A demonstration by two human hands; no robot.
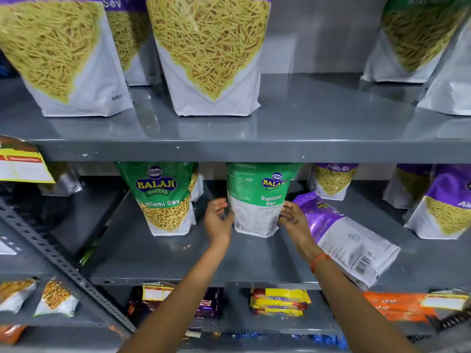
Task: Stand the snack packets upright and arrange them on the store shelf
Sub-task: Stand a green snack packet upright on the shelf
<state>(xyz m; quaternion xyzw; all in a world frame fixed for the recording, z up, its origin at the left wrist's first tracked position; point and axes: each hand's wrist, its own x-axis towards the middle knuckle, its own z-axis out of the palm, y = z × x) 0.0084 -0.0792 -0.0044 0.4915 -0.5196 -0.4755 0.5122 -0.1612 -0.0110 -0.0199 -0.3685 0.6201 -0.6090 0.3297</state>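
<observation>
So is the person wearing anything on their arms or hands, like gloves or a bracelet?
No gloves and no sleeves in view: both forearms are bare. The left hand has nothing on it. The right hand has a thin orange-red thread tied round its wrist, like a string bracelet. No rings or watch show.

Middle shelf front: bare grey metal shelf point(163, 261), open for reach.
Left of centre: upright green Ratlami Sev pouch point(163, 200); narrow gap to back-facing green pouch point(257, 200).
Right: fallen purple-and-white pouch point(341, 233), lying across shelf, blocking.
Overhead: grey upper shelf edge point(229, 150), limits height.
Far left: perforated grey angle bar point(63, 266), slanting across.
</observation>
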